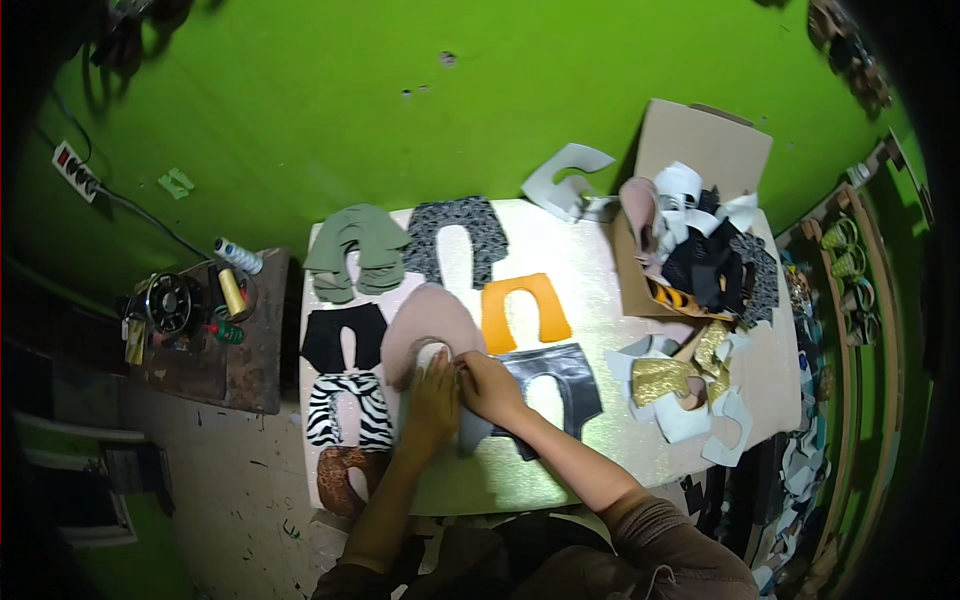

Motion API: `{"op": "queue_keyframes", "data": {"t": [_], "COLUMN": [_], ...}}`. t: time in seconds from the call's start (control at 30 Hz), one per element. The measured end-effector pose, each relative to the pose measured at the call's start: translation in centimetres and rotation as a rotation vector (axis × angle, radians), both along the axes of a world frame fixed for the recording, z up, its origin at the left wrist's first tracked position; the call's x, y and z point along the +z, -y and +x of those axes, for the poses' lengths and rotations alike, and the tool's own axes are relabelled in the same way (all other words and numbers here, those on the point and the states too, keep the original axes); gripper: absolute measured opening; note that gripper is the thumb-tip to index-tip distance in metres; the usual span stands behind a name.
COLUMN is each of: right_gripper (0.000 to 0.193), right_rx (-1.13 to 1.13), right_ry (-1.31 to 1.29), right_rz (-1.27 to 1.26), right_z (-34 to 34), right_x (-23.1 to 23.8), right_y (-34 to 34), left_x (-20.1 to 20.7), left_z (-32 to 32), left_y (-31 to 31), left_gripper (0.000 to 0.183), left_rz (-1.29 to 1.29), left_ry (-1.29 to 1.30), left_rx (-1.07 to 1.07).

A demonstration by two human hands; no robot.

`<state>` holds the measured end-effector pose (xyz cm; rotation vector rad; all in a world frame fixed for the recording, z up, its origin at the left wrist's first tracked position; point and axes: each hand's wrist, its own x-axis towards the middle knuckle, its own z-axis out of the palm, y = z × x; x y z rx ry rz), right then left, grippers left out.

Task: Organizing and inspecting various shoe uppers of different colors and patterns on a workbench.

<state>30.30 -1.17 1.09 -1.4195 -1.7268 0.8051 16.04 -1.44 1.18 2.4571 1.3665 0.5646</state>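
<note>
A pink U-shaped cut piece of material [432, 310] lies near the middle of the table under both my hands. My left hand [437, 400] rests flat on it, fingers straight and together, over a small white piece [431, 354] in the cutout. Beside it, my right hand [491, 388] has its fingers bent and pressed at the pink piece's right edge; the fingertips are partly hidden. A grey part [474, 434] shows below my hands. Around them lie U-shaped pieces in black [322, 341], zebra print [376, 425], orange [495, 318] and shiny black [585, 392].
Green pieces [335, 250] and speckled grey ones [425, 238] lie at the back left. An open cardboard box [628, 262] full of scraps stands back right, with gold and white offcuts [660, 382] before it. Left is a small wooden table [265, 345] with thread spools [232, 290].
</note>
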Motion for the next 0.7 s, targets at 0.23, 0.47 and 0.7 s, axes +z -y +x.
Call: {"op": "queue_keyframes", "data": {"t": [0.23,0.47,0.7], "right_gripper": [0.014,0.018,0.023], "right_rx": [-0.089,-0.087,-0.21], "right_ry": [0.019,0.214,0.307], "right_rz": [0.095,0.114,0.214], "right_z": [14.1,27.8,35.7], "right_x": [-0.3,-0.6,-0.6], "right_y": [7.4,13.0,16.1], "left_x": [1.0,-0.1,-2.4], "left_z": [12.8,26.1,31.5], "left_y": [5.2,8.8,10.4], "left_gripper": [0.037,0.038,0.062], "left_rz": [-0.185,-0.296,-0.266], "left_ry": [0.024,0.159,0.089], "left_rx": [-0.153,-0.139,0.066]}}
